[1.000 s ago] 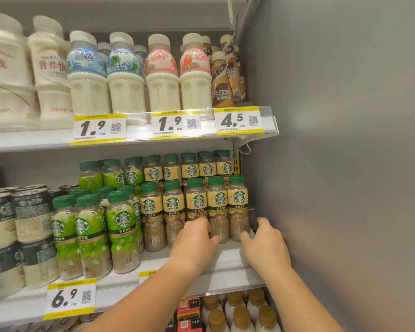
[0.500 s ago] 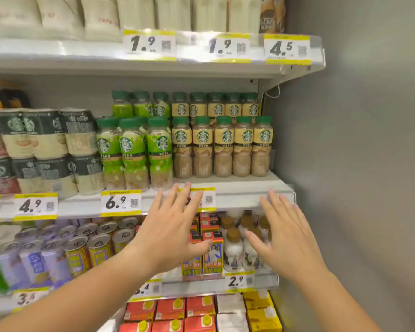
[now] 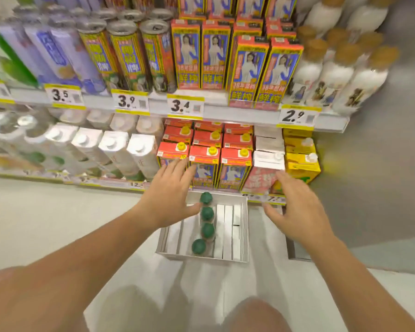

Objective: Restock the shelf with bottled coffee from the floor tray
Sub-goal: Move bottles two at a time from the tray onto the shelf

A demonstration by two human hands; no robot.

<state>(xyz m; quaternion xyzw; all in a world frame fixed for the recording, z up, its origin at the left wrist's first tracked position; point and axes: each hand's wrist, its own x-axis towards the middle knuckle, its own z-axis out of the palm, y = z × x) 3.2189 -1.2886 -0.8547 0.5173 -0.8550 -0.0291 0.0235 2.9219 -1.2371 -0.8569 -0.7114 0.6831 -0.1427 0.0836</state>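
Note:
A white cardboard tray (image 3: 243,233) lies on the floor below the shelves. Inside it stands one row of several bottled coffees with green caps (image 3: 206,214), seen from above. My left hand (image 3: 171,194) hovers open over the tray's far left corner, fingers spread, just left of the bottles. My right hand (image 3: 295,209) is open too, spread above the floor to the right of the tray. Neither hand holds anything. The shelf with the coffee bottles is out of view above.
Red juice cartons (image 3: 204,159), a pink carton and yellow cartons (image 3: 302,164) fill the bottom shelf just behind the tray. White cartons stand to the left. Above them are cans, tall cartons (image 3: 247,70) and white bottles. A grey wall stands on the right.
My view has dropped from the coffee shelf down to the floor tray. Both hands left the shelf edge and came down, open, to hover over and beside the tray.

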